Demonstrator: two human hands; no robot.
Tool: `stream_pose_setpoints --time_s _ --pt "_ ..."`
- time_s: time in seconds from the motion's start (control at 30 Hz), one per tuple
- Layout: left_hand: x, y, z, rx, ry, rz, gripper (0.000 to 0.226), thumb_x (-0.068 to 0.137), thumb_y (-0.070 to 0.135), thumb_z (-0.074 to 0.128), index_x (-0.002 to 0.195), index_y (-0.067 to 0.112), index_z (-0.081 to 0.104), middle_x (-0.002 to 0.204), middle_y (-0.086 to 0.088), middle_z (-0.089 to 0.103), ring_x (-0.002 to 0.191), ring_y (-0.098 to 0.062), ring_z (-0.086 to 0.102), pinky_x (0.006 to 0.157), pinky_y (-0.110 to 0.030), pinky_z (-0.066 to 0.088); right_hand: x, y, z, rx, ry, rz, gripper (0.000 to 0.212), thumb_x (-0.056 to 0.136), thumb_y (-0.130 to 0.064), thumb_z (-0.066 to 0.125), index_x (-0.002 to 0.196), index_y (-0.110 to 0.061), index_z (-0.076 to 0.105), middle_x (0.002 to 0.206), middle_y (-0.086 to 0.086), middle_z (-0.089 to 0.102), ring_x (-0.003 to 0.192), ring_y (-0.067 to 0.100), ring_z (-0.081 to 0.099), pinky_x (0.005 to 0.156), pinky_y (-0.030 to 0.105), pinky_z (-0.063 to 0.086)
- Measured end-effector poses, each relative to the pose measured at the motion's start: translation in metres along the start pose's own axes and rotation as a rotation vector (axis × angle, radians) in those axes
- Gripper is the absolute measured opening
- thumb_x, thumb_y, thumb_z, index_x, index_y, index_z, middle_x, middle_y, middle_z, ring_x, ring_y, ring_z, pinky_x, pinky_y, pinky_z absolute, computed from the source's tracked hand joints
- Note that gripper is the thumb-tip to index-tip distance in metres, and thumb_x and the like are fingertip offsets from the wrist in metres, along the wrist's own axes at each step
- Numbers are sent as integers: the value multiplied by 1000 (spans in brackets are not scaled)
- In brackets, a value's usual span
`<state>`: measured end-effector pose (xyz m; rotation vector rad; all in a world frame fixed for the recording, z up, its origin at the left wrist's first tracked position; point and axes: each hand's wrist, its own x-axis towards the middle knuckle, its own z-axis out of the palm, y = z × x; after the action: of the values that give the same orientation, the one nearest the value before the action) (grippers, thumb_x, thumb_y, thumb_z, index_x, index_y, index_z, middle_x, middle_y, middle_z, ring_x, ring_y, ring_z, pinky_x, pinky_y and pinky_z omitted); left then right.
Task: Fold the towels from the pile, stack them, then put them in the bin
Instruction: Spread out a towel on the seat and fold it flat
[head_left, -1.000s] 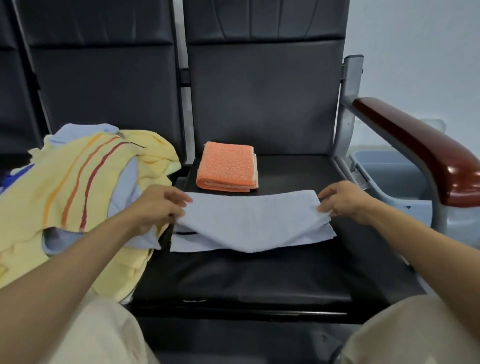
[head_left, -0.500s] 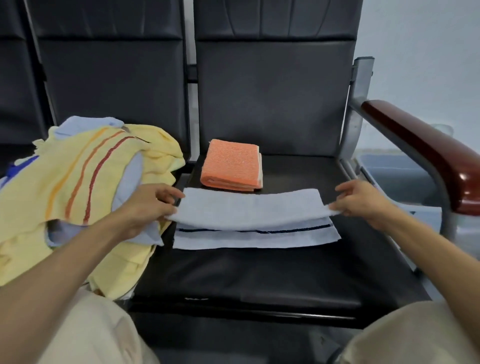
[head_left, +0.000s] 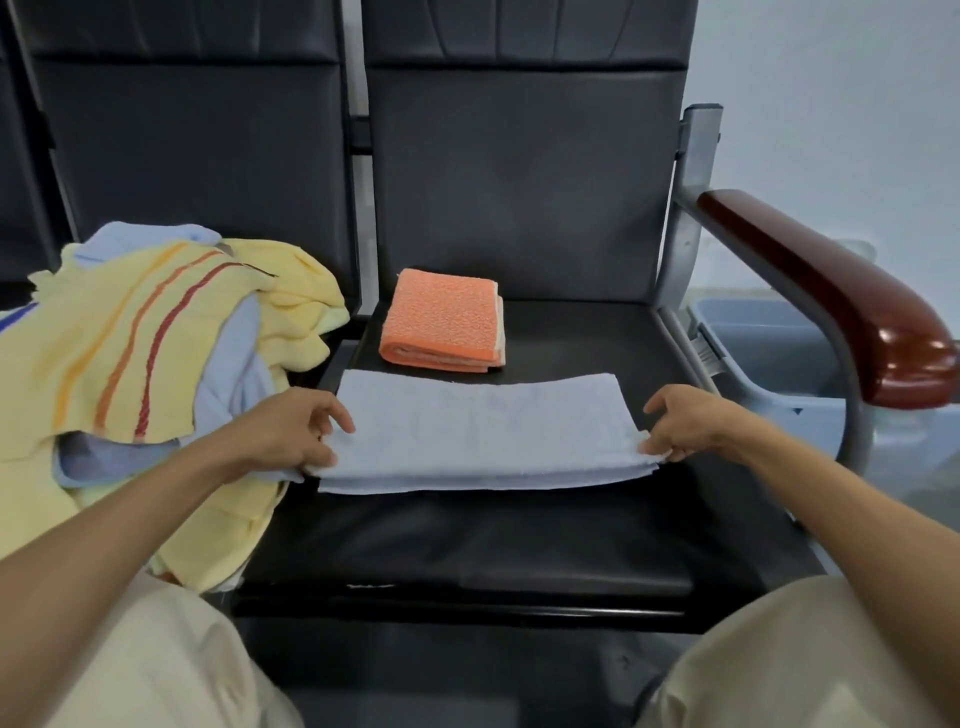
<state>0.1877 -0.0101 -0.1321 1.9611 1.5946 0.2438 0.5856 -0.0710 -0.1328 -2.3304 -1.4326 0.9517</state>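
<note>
Between my left hand (head_left: 296, 431) and right hand (head_left: 685, 426) lies the blue towel (head_left: 483, 431), its long axis running side to side. Each hand pinches its own end, the right seemingly at the near corner. Just beyond sits the folded orange towel (head_left: 444, 327), and the bin (head_left: 769, 353) stands past my right hand.

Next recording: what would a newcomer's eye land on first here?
A blue towel, folded into a long strip, lies across the middle of the black seat, with the left grip and right grip pinching its ends. Behind it sits a folded orange towel. A yellow striped pile covers the next seat on the left.
</note>
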Motion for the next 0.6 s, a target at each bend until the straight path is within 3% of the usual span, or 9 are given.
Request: stream_pose_setpoints --time_s 0.07,0.13,0.27,0.33,0.4,0.53,0.6 --pt "4 -2 5 36 -39 -43 29 79 6 71 103 17 60 99 -9 53 71 -20 58 65 -36 57 4 1 4 -47 -15 6 41 84 -1 67 122 3 53 96 14 59 58 17 56 53 22 49" --pt "9 -1 9 52 -35 -92 33 83 12 67 112 12 51 102 -10 48 72 -24 60 55 -32 57 8 1 6 -87 1 16 22 86 -14 68 100 2 63 78 11 58 57 18 51 52 24 46" --pt "20 7 16 115 45 -193 51 90 30 63 126 4 37 103 -9 48 74 -20 55 44 -25 43 15 -2 13 -161 83 22 34 85 -41 68 81 -9 57 81 6 59 66 18 54 50 25 42" --pt "25 10 18 139 40 -257 65 89 38 64 133 2 32 110 -11 51 81 -19 53 53 -27 45 19 -3 16 -199 104 22 36 82 -42 72 77 -12 52 85 4 57 68 17 54 52 26 40" --pt "29 12 20 153 24 -302 72 86 40 69 134 2 32 120 -12 51 92 -21 50 67 -31 48 19 -5 16 -217 74 42 34 79 -37 76 87 -10 56 89 6 60 68 16 56 54 26 41" --pt "33 12 21 50 -1 -300 46 82 31 73 112 8 46 117 -9 54 99 -24 53 82 -41 53 9 -1 7 -129 -100 89 26 78 -24 78 82 -6 60 70 4 59 56 15 53 51 23 39" --pt "30 16 21 -3 -1 -266 39 83 28 70 113 10 51 114 -7 56 102 -25 55 83 -40 52 2 5 3 -80 -163 94 24 76 -22 80 79 -6 62 70 5 58 58 16 52 51 22 41"
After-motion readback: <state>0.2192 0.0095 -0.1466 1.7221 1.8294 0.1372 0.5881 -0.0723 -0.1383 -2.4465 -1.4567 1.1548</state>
